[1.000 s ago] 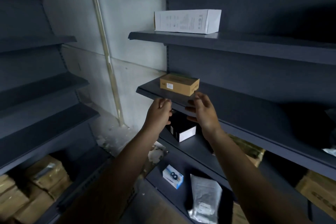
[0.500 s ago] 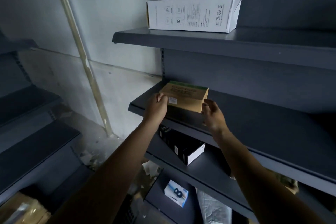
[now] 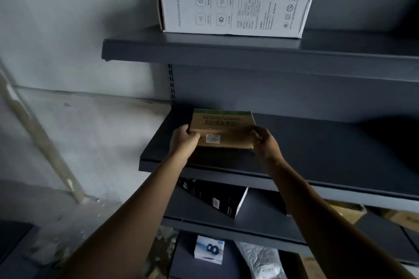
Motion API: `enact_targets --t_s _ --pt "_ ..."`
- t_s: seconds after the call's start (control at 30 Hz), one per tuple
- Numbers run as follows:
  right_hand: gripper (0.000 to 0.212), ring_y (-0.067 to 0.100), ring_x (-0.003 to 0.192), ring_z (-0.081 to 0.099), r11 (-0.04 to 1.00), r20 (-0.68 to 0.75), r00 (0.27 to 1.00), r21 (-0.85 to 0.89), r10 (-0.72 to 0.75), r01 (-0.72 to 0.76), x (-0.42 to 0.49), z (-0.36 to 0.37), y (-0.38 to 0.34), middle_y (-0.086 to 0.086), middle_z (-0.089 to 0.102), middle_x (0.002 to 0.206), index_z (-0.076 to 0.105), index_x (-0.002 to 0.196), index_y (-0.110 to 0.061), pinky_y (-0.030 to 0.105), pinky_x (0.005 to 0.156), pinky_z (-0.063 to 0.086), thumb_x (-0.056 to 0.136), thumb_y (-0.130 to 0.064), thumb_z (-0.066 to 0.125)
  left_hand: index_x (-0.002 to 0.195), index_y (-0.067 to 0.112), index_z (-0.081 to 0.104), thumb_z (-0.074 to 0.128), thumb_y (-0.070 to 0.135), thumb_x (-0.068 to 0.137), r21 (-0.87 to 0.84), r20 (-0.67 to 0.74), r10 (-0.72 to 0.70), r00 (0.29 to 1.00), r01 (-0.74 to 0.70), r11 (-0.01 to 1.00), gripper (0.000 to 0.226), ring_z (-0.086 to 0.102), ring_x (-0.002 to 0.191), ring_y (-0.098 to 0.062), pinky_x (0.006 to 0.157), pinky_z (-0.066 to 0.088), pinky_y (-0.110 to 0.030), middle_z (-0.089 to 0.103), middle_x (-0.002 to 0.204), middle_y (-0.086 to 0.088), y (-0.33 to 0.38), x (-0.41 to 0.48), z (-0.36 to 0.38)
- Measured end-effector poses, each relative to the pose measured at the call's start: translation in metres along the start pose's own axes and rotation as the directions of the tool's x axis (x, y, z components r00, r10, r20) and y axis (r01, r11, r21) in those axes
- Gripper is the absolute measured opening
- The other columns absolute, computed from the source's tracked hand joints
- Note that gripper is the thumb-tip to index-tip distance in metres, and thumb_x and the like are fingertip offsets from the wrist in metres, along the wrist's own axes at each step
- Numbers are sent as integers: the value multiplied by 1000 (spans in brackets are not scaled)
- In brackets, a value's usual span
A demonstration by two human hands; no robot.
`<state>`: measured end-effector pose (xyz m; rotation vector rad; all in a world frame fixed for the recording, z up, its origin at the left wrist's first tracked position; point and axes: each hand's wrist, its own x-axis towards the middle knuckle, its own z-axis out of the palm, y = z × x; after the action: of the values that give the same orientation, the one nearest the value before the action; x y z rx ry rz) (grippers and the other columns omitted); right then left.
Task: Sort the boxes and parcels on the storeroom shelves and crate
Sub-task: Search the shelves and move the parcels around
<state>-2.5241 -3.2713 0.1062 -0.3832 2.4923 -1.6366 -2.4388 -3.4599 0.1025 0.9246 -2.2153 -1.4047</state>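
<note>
1. Head view, the change: both hands are now on the brown box. The left hand has its fingers curled round the left end. The right hand pinches the near right corner between thumb and fingers. Neither hand is spread wide, and both are closed onto the cardboard.
2. Head view, where it is: the brown box sits at the left end of the middle shelf, with its labelled front face turned up towards the camera. Its near edge looks raised, but I cannot tell whether it is clear of the shelf.
3. Head view, meaning: my read is that this parcel is being picked up or squared off. Where it will go is not shown.
4. Head view, against half a second ago: the grip has firmed up. The right hand was only touching the corner and now wraps it. The camera has closed in and tilted up.
5. Head view, untouched: the white box above and the black box below lie as they did.
</note>
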Motion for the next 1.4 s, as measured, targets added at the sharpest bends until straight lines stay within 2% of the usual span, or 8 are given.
enact_targets --t_s 0.13,0.43,0.57,0.67,0.77,0.97,1.13,1.4 --pt "39 32 109 57 990 -66 995 122 76 -68 2 -1 0 16 56 122 54 125 -14 56 87 54 97 -41 49 121 19 61 61 36 86 -86 -28 91 996 -93 992 39 64 97 -22 80 55 -34 59 118 -10 -10 15 -1" --pt "44 31 109 52 707 100 942 636 321 -309 -4 -28 -12 14 45 121 43 128 -9 53 72 57 96 -37 56 94 24 53 60 35 93 -251 -72 133 988 -147 957 13 62 93 -19 83 56 -41 62 108 -7 18 -4 8" --pt "20 32 101 54 677 150 930 648 335 -349 -5 -38 -12 16 47 108 52 99 -10 54 88 53 91 -27 59 119 12 55 63 44 88 -214 -131 89 987 -116 970 46 58 104 -23 83 52 -34 52 123 -12 29 -11 17" --pt "21 34 99 57 619 213 932 701 293 -354 -12 -37 -19 20 51 112 55 103 -9 49 75 58 89 -24 58 124 12 49 68 57 77 -329 -41 -64 997 46 943 68 55 110 -25 82 57 -42 48 129 -7 43 -29 29" --pt "56 33 100 60 637 193 949 705 251 -312 -17 -32 -21 15 51 117 35 138 -18 47 67 57 90 -23 63 112 21 49 67 45 87 -459 227 -114 967 210 863 40 60 108 -24 72 60 -38 53 118 0 60 -58 47" --pt "88 30 101 67 811 239 963 533 127 -239 -37 -41 -14 10 59 118 10 149 -43 47 78 59 88 -22 70 129 25 44 70 47 83 -509 302 -142 943 286 812 58 57 105 -21 64 59 -33 51 112 0 74 -82 66" --pt "64 25 94 68 892 169 973 398 155 -211 -41 -62 -8 3 63 109 16 147 -41 51 86 55 95 -48 52 121 17 57 63 47 86 -506 337 -215 917 369 779 46 61 92 -22 59 50 -31 63 114 -9 72 -75 53" --pt "38 30 105 62 849 303 937 436 174 -299 -49 -82 -8 15 64 110 55 114 -19 43 76 56 99 -50 40 90 18 57 54 51 92 -470 368 -239 899 402 786 33 58 79 -20 63 45 -30 60 82 -6 69 -76 39"
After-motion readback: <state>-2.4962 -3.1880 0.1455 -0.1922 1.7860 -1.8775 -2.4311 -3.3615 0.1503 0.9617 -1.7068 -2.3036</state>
